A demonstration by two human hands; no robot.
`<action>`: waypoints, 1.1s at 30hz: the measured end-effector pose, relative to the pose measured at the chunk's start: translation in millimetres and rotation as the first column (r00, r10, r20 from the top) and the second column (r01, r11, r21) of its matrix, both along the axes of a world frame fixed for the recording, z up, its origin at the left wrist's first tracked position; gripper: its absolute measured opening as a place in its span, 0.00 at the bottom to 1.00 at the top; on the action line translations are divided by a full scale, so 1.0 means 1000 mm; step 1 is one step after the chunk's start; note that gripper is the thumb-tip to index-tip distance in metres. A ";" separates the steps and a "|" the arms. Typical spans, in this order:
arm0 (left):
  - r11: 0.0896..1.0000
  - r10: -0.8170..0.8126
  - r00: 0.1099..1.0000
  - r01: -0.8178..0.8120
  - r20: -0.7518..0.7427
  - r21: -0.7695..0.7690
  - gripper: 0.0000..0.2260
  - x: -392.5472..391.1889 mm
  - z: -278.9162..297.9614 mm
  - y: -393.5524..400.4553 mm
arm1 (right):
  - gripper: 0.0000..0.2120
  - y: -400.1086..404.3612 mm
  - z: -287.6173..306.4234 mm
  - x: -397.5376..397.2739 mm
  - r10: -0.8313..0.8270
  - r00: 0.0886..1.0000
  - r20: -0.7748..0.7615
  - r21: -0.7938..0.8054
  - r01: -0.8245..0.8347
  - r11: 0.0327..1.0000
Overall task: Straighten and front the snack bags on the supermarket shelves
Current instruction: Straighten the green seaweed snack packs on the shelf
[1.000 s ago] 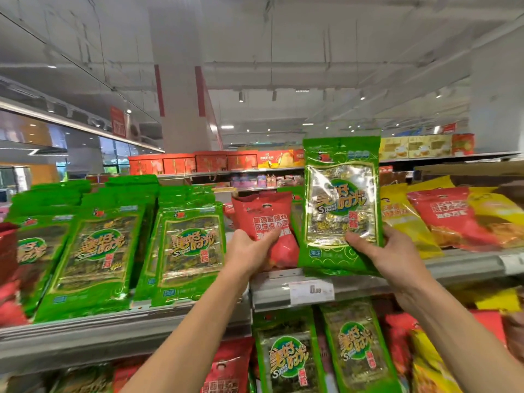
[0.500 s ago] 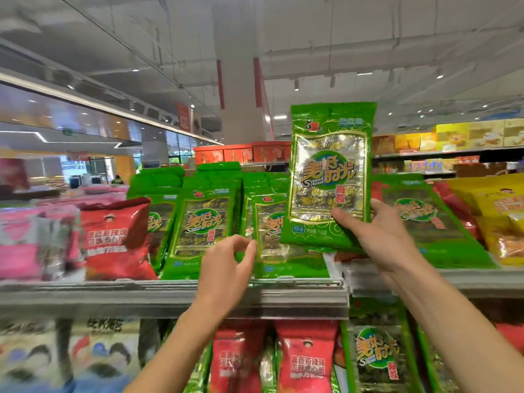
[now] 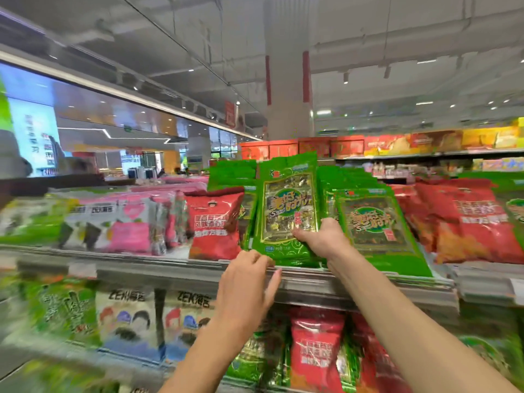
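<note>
Head view: the green seaweed bag [image 3: 286,214], held high above the shelf a second ago, has come down and now stands upright at the front of the upper shelf [image 3: 312,282], its bottom edge at or just above the shelf lip, between the red snack bag [image 3: 214,225] on the left and a second green bag [image 3: 374,222] leaning back on the right. The right hand [image 3: 320,239] pinches the bag at its lower right, thumb across the printed face. The left hand [image 3: 249,282], apart from any bag half a second ago, has closed its fingertips on the lower left corner, the other fingers loosely spread below the lip. The view has also swung left; edges are motion-blurred. Judgement: the bag is being seated face-forward in the green row; release and squaring remain. More green bags stand behind it.
</note>
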State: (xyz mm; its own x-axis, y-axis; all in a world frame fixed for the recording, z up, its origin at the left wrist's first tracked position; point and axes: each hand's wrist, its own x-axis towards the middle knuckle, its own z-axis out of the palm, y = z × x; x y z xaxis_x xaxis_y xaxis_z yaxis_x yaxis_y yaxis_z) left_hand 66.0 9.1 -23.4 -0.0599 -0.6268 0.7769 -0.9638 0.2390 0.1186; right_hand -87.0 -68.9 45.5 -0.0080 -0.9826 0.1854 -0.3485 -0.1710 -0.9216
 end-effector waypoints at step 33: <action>0.813 -0.121 0.527 0.539 -0.841 0.221 0.32 0.149 0.065 -0.063 | 0.11 0.037 -0.036 -0.042 -0.167 0.980 -0.105 -0.416 0.109 0.903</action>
